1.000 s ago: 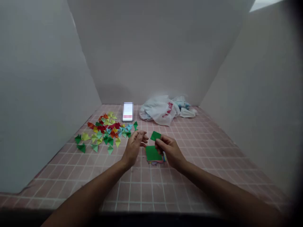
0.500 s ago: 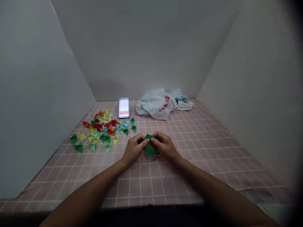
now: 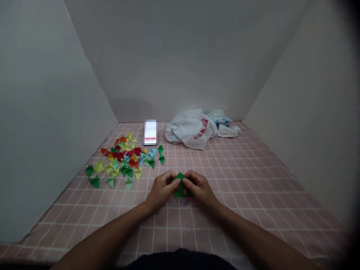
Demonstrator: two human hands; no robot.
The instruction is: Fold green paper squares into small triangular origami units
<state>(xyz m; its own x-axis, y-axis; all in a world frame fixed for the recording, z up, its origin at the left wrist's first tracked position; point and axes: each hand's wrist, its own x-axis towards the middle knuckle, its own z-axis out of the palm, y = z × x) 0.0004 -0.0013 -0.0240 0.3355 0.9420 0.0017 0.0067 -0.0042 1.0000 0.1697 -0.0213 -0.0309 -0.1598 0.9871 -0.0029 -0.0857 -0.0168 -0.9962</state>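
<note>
Both hands meet at the middle of the table over a piece of green paper [image 3: 180,176], whose folded point sticks up between the fingertips. My left hand [image 3: 163,190] pinches its left side with thumb and fingers. My right hand [image 3: 201,189] pinches the right side, thumb close to the other thumb. Just below the fingers lies a small stack of square paper [image 3: 179,194] with a green top sheet and other colours showing at its lower edge. The fingers partly cover both the held paper and the stack.
Many folded paper pieces [image 3: 128,171] in green, yellow, red, orange and blue are spread on the left. A lit phone [image 3: 150,133] stands behind them. White plastic bags [image 3: 191,129] lie at the back. Pale walls surround the pink checked tablecloth [image 3: 247,180] on three sides.
The view has shifted, so everything sits a little lower and further right. Both hands keep their pinch on the green paper, with the thumbs now level near its point.
</note>
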